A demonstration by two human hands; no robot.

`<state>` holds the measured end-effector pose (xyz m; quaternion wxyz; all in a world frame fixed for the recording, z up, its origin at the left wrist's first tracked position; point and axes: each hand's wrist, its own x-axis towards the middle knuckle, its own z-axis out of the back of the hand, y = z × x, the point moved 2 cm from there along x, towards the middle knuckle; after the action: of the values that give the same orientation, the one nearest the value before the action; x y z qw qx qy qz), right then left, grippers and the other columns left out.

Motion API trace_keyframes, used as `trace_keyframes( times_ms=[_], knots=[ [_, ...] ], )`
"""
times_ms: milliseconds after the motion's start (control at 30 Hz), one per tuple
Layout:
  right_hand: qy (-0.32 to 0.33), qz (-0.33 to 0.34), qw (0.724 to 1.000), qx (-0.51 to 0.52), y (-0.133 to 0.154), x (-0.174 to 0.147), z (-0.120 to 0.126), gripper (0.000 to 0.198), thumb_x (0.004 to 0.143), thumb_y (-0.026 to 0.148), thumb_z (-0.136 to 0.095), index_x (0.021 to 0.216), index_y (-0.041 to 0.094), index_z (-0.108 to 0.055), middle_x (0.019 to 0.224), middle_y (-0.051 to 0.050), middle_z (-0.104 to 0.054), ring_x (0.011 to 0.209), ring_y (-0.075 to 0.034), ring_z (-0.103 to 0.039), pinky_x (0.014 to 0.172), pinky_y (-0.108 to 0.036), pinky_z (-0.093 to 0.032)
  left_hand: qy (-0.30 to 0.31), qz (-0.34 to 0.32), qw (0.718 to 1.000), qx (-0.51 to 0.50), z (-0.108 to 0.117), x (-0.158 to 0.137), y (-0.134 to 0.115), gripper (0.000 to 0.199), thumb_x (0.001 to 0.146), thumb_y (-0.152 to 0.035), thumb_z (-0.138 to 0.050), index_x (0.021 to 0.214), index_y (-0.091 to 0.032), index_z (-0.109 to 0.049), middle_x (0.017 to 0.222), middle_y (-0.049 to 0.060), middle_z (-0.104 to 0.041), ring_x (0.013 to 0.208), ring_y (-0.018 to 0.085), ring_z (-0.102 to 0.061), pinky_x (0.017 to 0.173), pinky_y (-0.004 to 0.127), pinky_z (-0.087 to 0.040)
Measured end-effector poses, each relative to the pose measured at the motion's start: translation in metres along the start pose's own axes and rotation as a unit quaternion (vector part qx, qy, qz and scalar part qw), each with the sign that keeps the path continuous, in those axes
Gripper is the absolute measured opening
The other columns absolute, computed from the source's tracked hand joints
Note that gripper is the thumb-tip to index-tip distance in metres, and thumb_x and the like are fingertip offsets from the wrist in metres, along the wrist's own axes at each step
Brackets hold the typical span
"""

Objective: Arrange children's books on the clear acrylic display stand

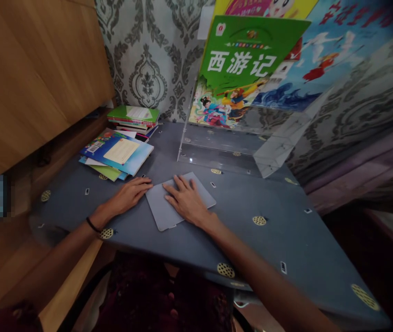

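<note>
A thin, pale grey rectangular item [161,210] with rounded corners lies flat on the table in front of me. It looks like a closed notebook, but I cannot tell for sure. My right hand [185,197] rests palm down on top of it, fingers spread, covering its middle and part of its right half. My left hand [127,197] lies on the table just left of it. Its fingers are stretched out, with the tips at or very near the item's upper left edge. Neither hand grips anything.
Loose books [122,152] lie at the back left, before a book stack [134,115]. A clear acrylic stand [217,154] holds upright picture books, including a green one [241,64]. A wooden cabinet [37,69] flanks the cloth-covered table [268,249] on the left.
</note>
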<state>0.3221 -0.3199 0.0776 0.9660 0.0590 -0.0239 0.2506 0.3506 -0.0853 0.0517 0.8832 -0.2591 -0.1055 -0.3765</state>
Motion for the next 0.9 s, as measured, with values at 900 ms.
trace_keyframes(
  times_ms=[900],
  knots=[
    [-0.037,0.151,0.982,0.103,0.032,-0.045,-0.010,0.033,0.102,0.030,-0.055,0.133,0.033,-0.066,0.156,-0.013,-0.046,0.147,-0.029,-0.039,0.118,-0.056,-0.034,0.023,0.019,0.997,-0.066,0.004,0.005,0.013,0.030,0.102,-0.027,-0.048,0.121,-0.022,-0.071,0.134,0.009,-0.066,0.127,0.022,-0.060,0.107,0.046,-0.050]
  ],
)
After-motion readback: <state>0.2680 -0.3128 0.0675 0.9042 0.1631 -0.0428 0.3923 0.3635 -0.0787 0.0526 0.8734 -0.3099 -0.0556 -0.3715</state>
